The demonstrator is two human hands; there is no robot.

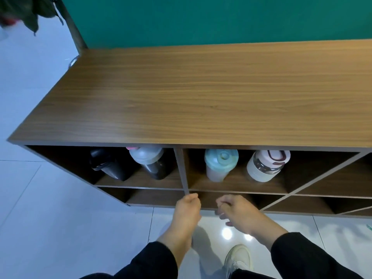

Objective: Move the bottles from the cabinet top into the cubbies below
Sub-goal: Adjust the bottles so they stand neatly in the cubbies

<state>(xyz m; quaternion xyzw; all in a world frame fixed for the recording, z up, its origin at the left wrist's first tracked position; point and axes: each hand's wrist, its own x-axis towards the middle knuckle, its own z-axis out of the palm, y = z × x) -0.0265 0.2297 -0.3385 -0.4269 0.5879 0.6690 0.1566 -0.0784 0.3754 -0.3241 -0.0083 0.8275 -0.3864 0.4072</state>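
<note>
The wooden cabinet top (201, 93) carries no bottles. In the upper left cubby stand a black bottle (108, 164) and a dark bottle with a grey lid (150, 160). The upper middle cubby holds a pale bottle with a teal lid (218, 164) and a white bottle with a pink lid (265, 165). My left hand (187, 210) hangs in front of the lower shelf edge below the divider, fingers curled with nothing in them. My right hand (237, 212) is beside it, fingers loosely bent and apart, holding nothing.
A green wall runs behind the cabinet. The lower cubbies (157, 198) and the diagonal-split cubby (332, 178) on the right show nothing inside. White tiled floor lies below, with my shoe (238, 256) on it. A plant (26, 13) is at the top left.
</note>
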